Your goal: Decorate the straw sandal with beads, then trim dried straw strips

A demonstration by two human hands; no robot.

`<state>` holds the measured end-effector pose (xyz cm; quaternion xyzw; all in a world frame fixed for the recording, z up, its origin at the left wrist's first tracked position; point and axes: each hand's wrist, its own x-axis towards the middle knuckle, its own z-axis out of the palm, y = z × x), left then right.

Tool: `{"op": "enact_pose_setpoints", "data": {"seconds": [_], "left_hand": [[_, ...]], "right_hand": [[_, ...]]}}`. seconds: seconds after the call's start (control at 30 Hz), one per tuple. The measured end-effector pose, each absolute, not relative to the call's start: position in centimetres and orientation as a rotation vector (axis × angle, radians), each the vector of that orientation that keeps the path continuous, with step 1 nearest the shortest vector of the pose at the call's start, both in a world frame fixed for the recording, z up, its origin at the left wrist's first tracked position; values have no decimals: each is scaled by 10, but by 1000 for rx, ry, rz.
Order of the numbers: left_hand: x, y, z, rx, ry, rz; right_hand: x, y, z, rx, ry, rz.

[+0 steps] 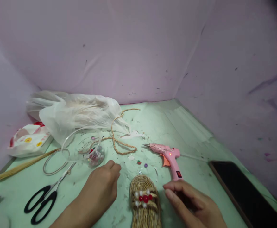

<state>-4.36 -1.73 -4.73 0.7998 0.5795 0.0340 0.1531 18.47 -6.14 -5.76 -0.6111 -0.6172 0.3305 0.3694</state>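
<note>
A small woven straw slipper [145, 202] lies at the near edge of the green table [190, 133], with red and white beads [143, 198] on its strap. My left hand [100, 186] rests knuckles-up just left of it, fingers curled under; what they hold, if anything, is hidden. My right hand [190, 202] lies right of the slipper with fingers bent loosely, its fingertips close to the handle of a pink glue gun [167, 155]. The gun lies on the table, nozzle pointing left. Two loose beads [142, 164] sit between the gun and the slipper.
A clear cup of beads [92, 152] lies tipped beside a metal ring [55, 163]. Black scissors [44, 198] lie at the near left, straw rope [120, 139] and a white plastic bag [74, 114] behind. A dark phone [242, 193] lies at the right. Purple walls enclose the table.
</note>
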Motion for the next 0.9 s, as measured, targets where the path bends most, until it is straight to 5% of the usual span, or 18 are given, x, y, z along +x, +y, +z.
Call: {"op": "enact_pose_setpoints", "data": {"seconds": [0.23, 0.43, 0.63, 0.9], "left_hand": [[-38, -15, -62, 2323, 1703, -87], [-42, -16, -55, 2274, 1692, 205], [-1, 28, -28, 2429, 1533, 357], [23, 49, -56, 2439, 1659, 338]], "right_hand": [[164, 8, -41, -1857, -2126, 416], [173, -8, -45, -2029, -2202, 76], [211, -30, -38, -2260, -1991, 284], [217, -33, -45, -2312, -1755, 466]]}}
